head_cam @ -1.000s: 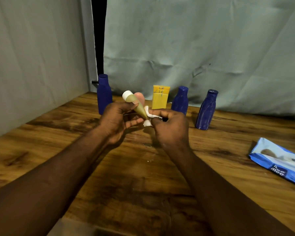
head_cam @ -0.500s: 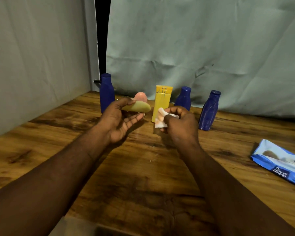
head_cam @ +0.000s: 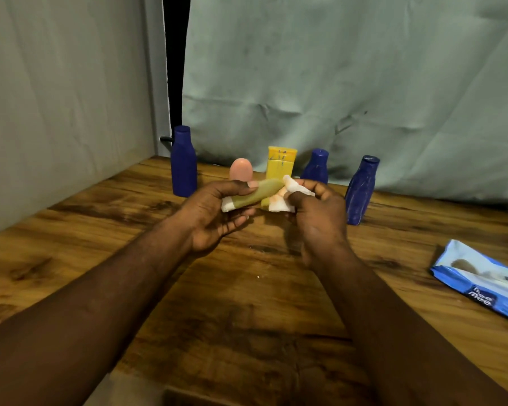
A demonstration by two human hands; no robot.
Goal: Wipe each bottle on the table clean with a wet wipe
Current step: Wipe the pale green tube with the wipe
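Note:
My left hand (head_cam: 214, 212) holds a small olive-green tube with a white cap (head_cam: 254, 194) lying sideways, thumb on top and fingers beneath. My right hand (head_cam: 314, 209) pinches a crumpled white wet wipe (head_cam: 288, 197) against the tube's right end. Behind the hands, along the back of the wooden table (head_cam: 247, 303), stand a tall dark blue bottle (head_cam: 184, 162), a pink rounded bottle (head_cam: 240, 169), a yellow bottle (head_cam: 280, 162) and two more dark blue bottles (head_cam: 317, 168) (head_cam: 361, 190).
A blue pack of wet wipes (head_cam: 481, 279) lies on the table at the right. A pale wall closes the left side and a light green cloth hangs behind the bottles.
My left hand turned the tube from tilted upright to lying sideways. My right hand drew the wipe away from it, then brought it back onto the tube's right end.

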